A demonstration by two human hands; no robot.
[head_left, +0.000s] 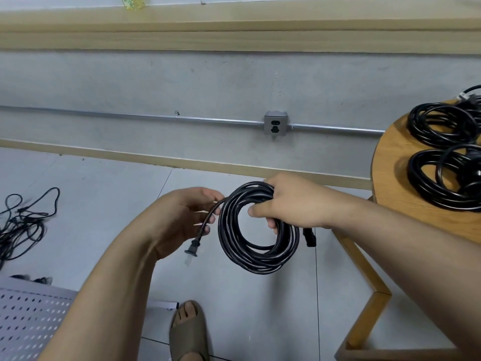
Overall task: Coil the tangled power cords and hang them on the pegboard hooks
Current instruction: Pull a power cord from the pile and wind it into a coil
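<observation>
**Q:** What is held?

**A:** The right hand [291,204] grips a coil [257,260] at its top, fingers curled through the loops. The coil hangs in the air between the two hands, above the floor [104,204]. The left hand [187,212] holds the loose tail [208,220] in curled fingers, and the plug [191,252] dangles just below it.

**Q:** How much of the coiling is done?

**A:** Judging by how things lie, two wound coils [416,126] rest on the table [390,165], at right. A third is wound except for its tail, which probably wants a last turn or tuck. A tangle [18,225] of cords lies on the floor, far left, apparently untouched.

**Q:** And the hanging?

**A:** It seems not to have begun. The pegboard [28,321] shows at lower left, with no cord on its visible part. Its hooks cannot be made out
</observation>
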